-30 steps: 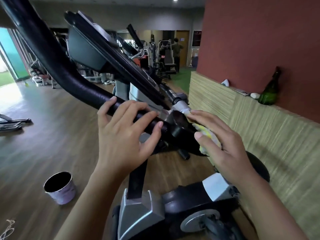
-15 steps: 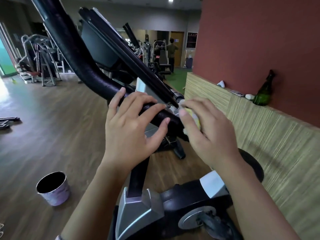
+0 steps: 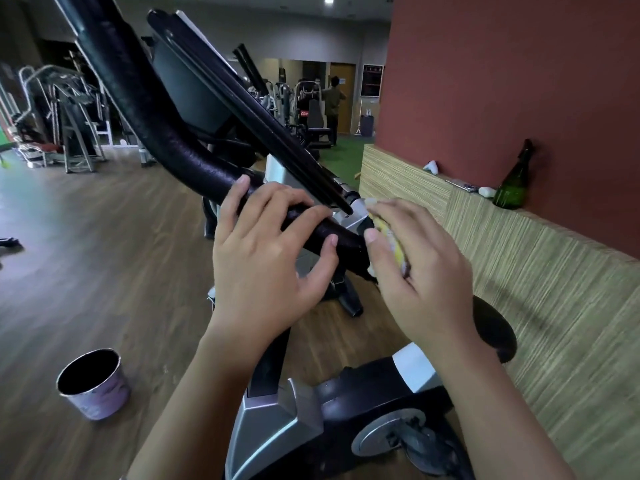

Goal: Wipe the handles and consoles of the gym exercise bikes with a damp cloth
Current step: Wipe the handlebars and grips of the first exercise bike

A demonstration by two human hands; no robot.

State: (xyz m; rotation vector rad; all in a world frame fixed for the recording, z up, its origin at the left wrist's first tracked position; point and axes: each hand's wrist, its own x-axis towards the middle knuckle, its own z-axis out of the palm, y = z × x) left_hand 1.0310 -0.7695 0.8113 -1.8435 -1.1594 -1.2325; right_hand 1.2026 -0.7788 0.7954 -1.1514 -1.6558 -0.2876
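Gym hall, wood-plank floor [image 3: 86, 258], dark red wall [image 3: 519, 81] above a striped tan ledge [image 3: 554, 271]; weight machines [image 3: 62, 116] stand far beyond the fingers, and a person [image 3: 333, 105] stands by a far door.

Bike [image 3: 311, 427]: black and silver body below both hands, black seat [image 3: 495, 327] under the right wrist.

Handle [image 3: 180, 147]: thick black padded bar, slanting from upper left down to its end between the two hands.

Console [image 3: 194, 88]: dark tilted panel above and beyond the left fingers, just behind the handle.

Left hand [image 3: 266, 268]: fingers [image 3: 298, 206] curled over the top of the handle, thumb [image 3: 325, 258] under it, gripping the bar near its lower end.

Right hand [image 3: 422, 271]: fingers curled round the cloth, pressing it against the handle's end, just beside the left thumb.

Cloth [image 3: 394, 244]: yellow and white, bunched, mostly hidden inside the right hand, touching the handle tip.

Bucket [image 3: 93, 382]: small pale pot with dark inside, upright on the floor, well to the lower left of the left hand.

Bottle [image 3: 512, 181]: green glass, upright on the ledge against the wall, well beyond the right fingers; small white items [image 3: 486, 191] lie just beside it
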